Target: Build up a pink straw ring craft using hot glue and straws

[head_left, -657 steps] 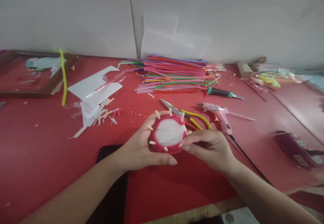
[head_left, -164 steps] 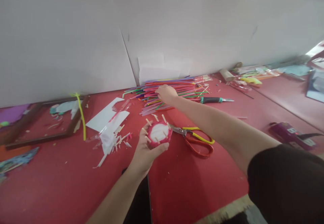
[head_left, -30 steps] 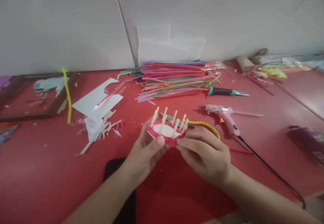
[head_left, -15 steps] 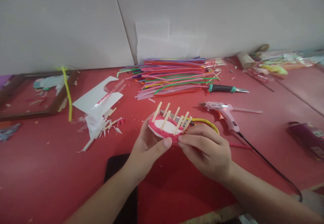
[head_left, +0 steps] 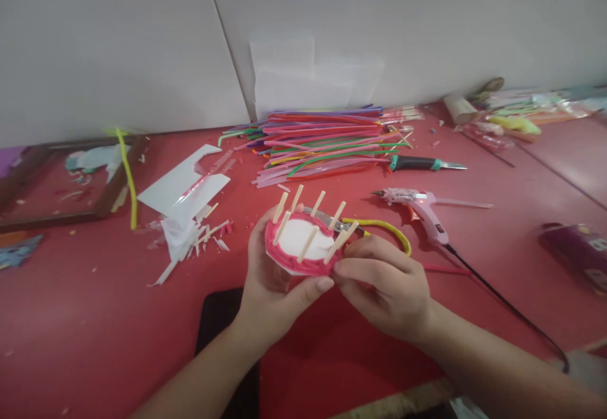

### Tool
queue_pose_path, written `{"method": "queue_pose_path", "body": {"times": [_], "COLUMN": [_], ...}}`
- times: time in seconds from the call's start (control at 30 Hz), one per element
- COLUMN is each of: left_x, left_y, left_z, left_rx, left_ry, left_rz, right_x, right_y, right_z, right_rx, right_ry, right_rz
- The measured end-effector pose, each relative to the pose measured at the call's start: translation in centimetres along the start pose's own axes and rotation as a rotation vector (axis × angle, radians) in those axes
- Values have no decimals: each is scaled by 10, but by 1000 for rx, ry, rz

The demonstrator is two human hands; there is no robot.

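Note:
My left hand [head_left: 272,299] holds a white card disc [head_left: 303,239] from its left and near side, the thumb along the near edge. Several short wooden sticks [head_left: 308,245] stand up around the disc. A pink pipe cleaner [head_left: 289,261] runs around the rim at the feet of the sticks. At the disc's near right edge, the fingers of my right hand [head_left: 386,286] are pinched together on the pink pipe cleaner; their tips are partly hidden. A pink strand [head_left: 448,269] shows on the far side of that hand. Yellow-handled scissors [head_left: 396,229] lie behind the disc.
A pink glue gun [head_left: 422,207] with a black cord lies at the right, near a craft knife [head_left: 417,164]. Bundled pipe cleaners [head_left: 327,144] lie at the back. Cut white card [head_left: 183,179], a wooden frame [head_left: 102,201] and a black phone-like slab [head_left: 215,318] are leftward.
The disc has tipped further toward me and shifted slightly left, so more of its pink rim and white middle shows. My right hand stays at its near right edge.

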State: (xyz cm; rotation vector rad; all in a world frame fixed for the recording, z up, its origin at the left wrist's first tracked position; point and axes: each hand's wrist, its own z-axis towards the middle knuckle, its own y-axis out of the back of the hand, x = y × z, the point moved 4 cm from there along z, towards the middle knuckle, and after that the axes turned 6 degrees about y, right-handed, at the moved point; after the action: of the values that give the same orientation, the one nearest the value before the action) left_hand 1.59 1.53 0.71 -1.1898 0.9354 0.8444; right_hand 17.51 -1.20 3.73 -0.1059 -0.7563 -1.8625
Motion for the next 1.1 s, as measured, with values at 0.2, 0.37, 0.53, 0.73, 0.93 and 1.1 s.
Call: {"method": "queue_pose_path", "body": {"times": [0.2,0.37,0.53,0.73,0.93,1.1], "left_x": [0,7,7,5,8,-3], "left_y": [3,15,20,17,17,7], "left_z": [4,11,17,16,7,7], "left_rx": [-19,-101,-177,-116,93,183], "left_ry": [18,129,217,257,253,294], "left_rz": [25,-46,-95,-107,-84,-102], "right_x": [3,1,-2,2,4,4], "right_y": [-1,0,3,9,13,12], "right_z": [3,3,5,9,9,8], "right_rx": [-15,4,20,8,22,7], "right_ry": [-2,-34,-64,-90,-155,-146], "right_rz": [-15,-30,-72,-68,-3,105]}}
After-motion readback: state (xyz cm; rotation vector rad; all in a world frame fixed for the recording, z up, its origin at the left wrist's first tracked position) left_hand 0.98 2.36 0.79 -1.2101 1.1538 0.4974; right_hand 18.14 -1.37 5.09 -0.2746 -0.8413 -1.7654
